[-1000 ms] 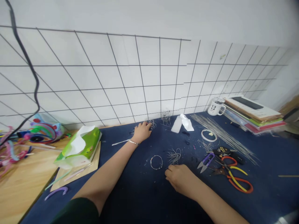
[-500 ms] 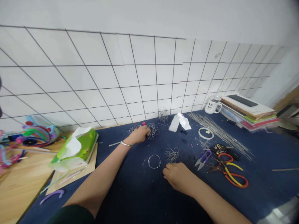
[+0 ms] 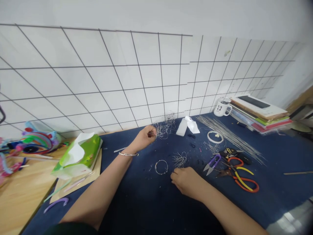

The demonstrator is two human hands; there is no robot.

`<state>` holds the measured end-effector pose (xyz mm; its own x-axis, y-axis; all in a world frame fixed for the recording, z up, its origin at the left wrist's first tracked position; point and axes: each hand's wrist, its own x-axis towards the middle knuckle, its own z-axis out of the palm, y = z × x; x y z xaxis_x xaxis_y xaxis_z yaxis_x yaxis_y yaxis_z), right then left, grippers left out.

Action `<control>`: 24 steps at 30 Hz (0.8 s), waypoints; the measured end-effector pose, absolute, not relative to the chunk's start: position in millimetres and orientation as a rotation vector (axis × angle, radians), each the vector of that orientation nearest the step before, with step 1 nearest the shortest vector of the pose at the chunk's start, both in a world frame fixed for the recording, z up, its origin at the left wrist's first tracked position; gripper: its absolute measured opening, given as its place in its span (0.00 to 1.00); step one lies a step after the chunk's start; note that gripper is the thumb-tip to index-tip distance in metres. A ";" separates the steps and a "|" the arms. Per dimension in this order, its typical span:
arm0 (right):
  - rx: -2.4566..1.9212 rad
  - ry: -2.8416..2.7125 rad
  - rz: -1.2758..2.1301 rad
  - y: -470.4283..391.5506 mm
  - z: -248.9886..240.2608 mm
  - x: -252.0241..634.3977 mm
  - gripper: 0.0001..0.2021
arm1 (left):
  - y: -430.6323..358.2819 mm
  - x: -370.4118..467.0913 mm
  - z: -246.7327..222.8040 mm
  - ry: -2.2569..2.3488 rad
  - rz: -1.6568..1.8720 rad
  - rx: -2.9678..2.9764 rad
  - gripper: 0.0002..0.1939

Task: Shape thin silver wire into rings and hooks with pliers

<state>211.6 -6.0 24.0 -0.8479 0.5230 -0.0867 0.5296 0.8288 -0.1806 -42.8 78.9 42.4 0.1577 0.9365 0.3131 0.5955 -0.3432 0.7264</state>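
My left hand (image 3: 144, 137), a silver bangle at its wrist, pinches the left edge of a loose tangle of thin wire (image 3: 165, 128) near the wall. My right hand (image 3: 184, 180) rests low on the dark blue cloth (image 3: 146, 195) with its fingers curled; anything under its fingertips is hidden. Just beyond it lies a small bunch of cut wires (image 3: 180, 159). A thin beaded ring (image 3: 161, 167) lies flat between the two hands. Purple snips (image 3: 212, 164) and orange-handled pliers (image 3: 244, 182) lie right of my right hand.
Long straight wires (image 3: 230, 135), a white wire coil (image 3: 215, 137) and white packets (image 3: 187, 126) lie at the back. A mug (image 3: 221, 109) and a stack of books (image 3: 261, 114) stand back right. A green tissue pack (image 3: 80, 153) is at left.
My left hand has lifted slightly, its fingers now pinched together. The wire tangle has shifted right, towards the wall clump. My right hand has hardly moved.
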 end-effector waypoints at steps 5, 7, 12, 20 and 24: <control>1.373 2.980 -0.913 0.4 18.8 209.6 0.12 | 61.0 -15.6 53.9 1.000 1.288 1.479 0.12; 1.598 2.829 -1.548 4.4 16.6 209.5 0.23 | 51.3 0.5 57.0 0.875 1.323 1.352 0.14; 1.572 2.144 -2.858 8.3 22.5 210.5 0.42 | 22.9 34.7 63.3 0.721 1.248 1.317 0.14; 1.050 1.928 -3.422 -14.5 40.4 206.3 0.46 | -5.0 51.9 77.9 0.907 0.883 2.088 0.02; 1.109 1.735 -3.591 -26.9 46.4 206.4 0.38 | -14.8 59.5 74.0 0.860 0.764 2.290 0.11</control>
<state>206.4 -26.9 46.4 -0.4316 0.9020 -0.0064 -0.5556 -0.2714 -0.7859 59.5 -14.8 74.0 0.6299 0.7138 0.3061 0.3874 -0.6303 0.6728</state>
